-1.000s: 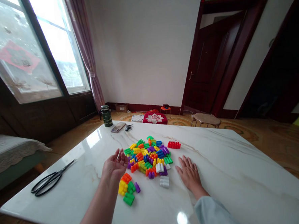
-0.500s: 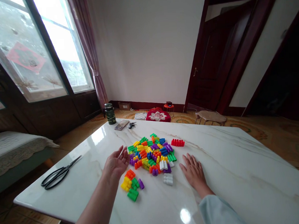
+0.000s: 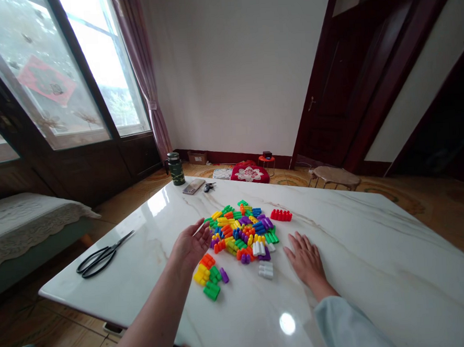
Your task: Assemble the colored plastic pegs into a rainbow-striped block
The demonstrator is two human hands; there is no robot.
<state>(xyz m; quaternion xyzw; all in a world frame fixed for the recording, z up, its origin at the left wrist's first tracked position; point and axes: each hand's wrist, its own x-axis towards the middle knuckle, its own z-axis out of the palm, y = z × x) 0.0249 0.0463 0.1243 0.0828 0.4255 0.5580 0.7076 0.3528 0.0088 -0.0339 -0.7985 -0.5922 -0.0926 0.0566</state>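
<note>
A loose pile of colourful plastic building blocks [image 3: 239,236] lies on the white marble-look table [image 3: 362,239]. At the pile's left edge is my left hand [image 3: 193,244], palm turned inward, fingers loosely spread and nothing in them. My right hand [image 3: 306,260] rests flat on the tabletop to the right of the pile, fingers apart. Between that hand and the pile lies a pale grey block [image 3: 265,270]. A red block [image 3: 281,215] sits apart at the far right. Nearer me are a yellow block [image 3: 202,275], a green block [image 3: 211,291] and a small purple block [image 3: 224,275].
Black-handled scissors [image 3: 103,257] lie on the table's left side. A camouflage-patterned flask [image 3: 175,169], a phone [image 3: 194,187] and keys [image 3: 208,187] are at the far left corner. Beyond the table stands a stool [image 3: 334,175].
The whole view has shifted, so the table and its things appear slightly further right and higher. My left hand has edged toward the pile's left side; my right hand still rests on the table.
</note>
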